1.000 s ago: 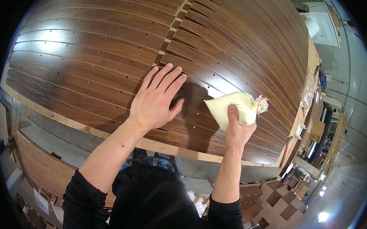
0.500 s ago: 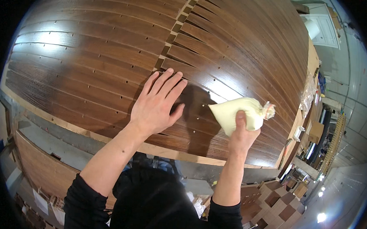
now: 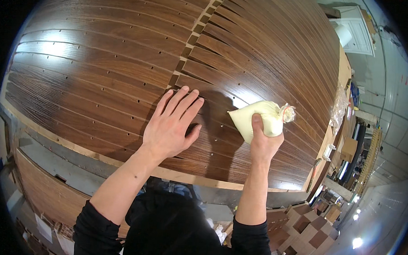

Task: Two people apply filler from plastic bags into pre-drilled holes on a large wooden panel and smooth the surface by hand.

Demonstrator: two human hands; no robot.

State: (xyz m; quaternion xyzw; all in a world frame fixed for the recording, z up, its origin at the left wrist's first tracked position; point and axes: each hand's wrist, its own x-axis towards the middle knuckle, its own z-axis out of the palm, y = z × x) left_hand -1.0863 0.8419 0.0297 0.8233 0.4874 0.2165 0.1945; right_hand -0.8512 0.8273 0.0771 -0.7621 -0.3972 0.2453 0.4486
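My right hand [image 3: 264, 146] is closed round a piping bag [image 3: 252, 118] filled with pale yellow paste. Its twisted clear end, tied with a reddish band, points right. The pointed tip faces left and hangs low over a large panel of dark brown wood slats [image 3: 110, 75]. Whether the tip touches the wood I cannot tell. Small holes dot the slats; a few near the tip, such as a pale dot [image 3: 222, 126], look filled with light paste. My left hand [image 3: 168, 128] lies on the panel, palm down, fingers stretched out, left of the bag.
A light wood edge [image 3: 188, 177] borders the panel's near side. Clear plastic wrap [image 3: 339, 106] lies along the right edge, near a small white object [image 3: 328, 152]. Behind stand a cardboard box [image 3: 350, 148] and a white panelled piece [image 3: 356, 31]. Patterned brown panels [image 3: 306, 230] are at lower right.
My right hand has moved the piping bag slightly left. The left hand stays flat but sits a little lower in view, and the panel has shifted slightly downward in the picture.
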